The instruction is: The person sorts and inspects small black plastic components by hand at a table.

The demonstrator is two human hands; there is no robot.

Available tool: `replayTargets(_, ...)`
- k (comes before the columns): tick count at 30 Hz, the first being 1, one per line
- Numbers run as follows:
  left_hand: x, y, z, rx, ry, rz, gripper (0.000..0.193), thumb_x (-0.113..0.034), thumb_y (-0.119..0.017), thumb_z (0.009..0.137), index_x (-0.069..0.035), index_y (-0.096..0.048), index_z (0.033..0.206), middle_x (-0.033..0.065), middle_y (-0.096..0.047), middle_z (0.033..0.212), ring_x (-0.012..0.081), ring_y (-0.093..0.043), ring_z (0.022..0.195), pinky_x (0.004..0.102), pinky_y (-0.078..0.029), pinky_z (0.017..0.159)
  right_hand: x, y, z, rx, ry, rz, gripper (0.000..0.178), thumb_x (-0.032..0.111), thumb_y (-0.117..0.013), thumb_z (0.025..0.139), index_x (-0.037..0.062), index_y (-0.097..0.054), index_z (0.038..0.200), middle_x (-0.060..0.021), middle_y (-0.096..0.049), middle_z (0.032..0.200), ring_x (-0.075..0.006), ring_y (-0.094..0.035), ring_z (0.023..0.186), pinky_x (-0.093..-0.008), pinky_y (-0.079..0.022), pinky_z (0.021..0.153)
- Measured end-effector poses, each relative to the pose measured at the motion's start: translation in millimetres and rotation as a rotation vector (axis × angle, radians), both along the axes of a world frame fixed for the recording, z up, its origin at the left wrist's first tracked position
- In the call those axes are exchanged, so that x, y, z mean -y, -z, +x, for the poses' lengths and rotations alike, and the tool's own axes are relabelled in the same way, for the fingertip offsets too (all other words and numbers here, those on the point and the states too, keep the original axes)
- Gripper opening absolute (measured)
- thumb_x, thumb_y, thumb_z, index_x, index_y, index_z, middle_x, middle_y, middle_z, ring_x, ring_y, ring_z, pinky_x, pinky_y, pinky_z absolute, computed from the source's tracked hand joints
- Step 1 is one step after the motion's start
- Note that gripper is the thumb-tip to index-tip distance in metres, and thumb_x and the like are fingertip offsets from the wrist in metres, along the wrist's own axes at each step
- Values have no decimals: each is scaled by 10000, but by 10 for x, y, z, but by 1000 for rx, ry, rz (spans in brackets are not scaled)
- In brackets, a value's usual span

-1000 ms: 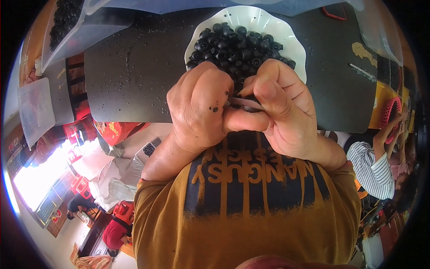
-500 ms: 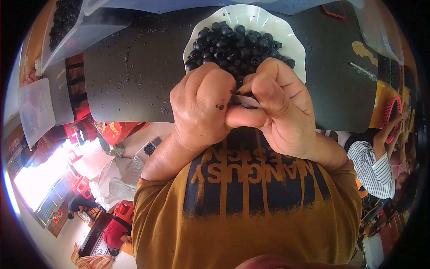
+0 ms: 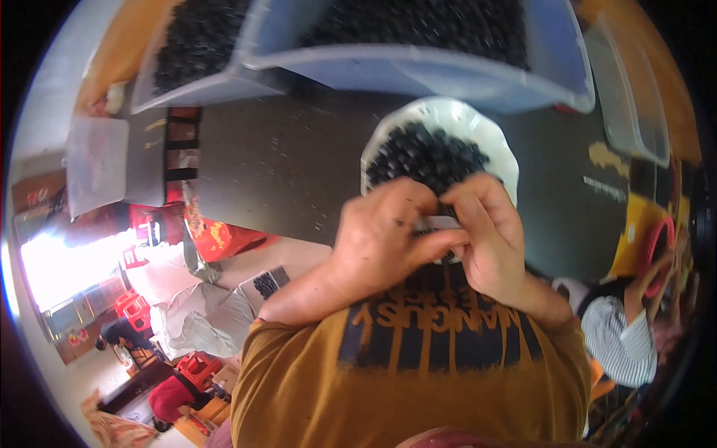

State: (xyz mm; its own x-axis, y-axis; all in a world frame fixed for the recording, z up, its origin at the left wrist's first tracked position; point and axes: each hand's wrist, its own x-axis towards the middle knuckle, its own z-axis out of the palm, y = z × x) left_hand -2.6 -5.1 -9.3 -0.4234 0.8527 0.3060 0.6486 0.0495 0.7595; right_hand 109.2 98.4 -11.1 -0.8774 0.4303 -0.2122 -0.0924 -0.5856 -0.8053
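Observation:
My left hand [image 3: 385, 233] is closed, with its thumb stretched toward the right hand. From its grip juts a thin, pale, blade-like strip [image 3: 439, 222], mostly hidden by the fingers. Thumb and fingers of my right hand [image 3: 491, 237] pinch a small black piece [image 3: 448, 212] against that strip; little of the piece shows. Both hands meet over the near edge of a white scalloped dish [image 3: 505, 145]. Heaped in the dish are many small, rounded black pieces [image 3: 426, 153]. Dark specks stick to my left hand.
Beyond the dish stands a large translucent bluish bin [image 3: 448, 71] full of black pieces, with another bin [image 3: 216, 91] to its left. Dark crumbs dot the black tabletop [image 3: 284, 157]. At the right, a person in a striped sleeve [image 3: 620, 336] sits near a pink basket [image 3: 657, 254].
The view has tilted, so the bins show more and the dish and hands sit lower and farther right. My hands stay together, still gripping the strip and the black piece.

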Motion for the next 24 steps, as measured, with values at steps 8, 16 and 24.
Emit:
replayTargets(8, 54, -287, 12, 296, 48, -199, 192, -111, -637, 738, -17, -535, 872, 109, -564, 757, 215, -581, 649, 304, -455, 558, 11, -55, 60, -60, -45, 111, 147, 173, -433, 928, 47, -436, 1003, 31, -453, 708, -20, -372, 571, -155, -305, 499)
replayTargets(16, 23, -881, -1236, -442, -694, 91, 401, -310, -582, 813, 17, -510, 1035, 205, -553, 965, 325, -542, 865, 390, -416, 787, -49, -31, 146, -45, 84, 367, 163, 154, -468, 903, 27, -453, 1004, -5, -461, 713, -42, -389, 576, -168, -320, 514)
replayTargets(24, 417, -234, -864, -161, -740, -383, 360, -316, -586, 812, -13, -573, 1006, 138, -611, 799, 236, -563, 707, 314, -434, 684, -268, 374, 616, 49, 382, 766, 211, 48, -539, 842, 0, -463, 1033, -27, -461, 848, -65, -418, 709, -182, -352, 638)
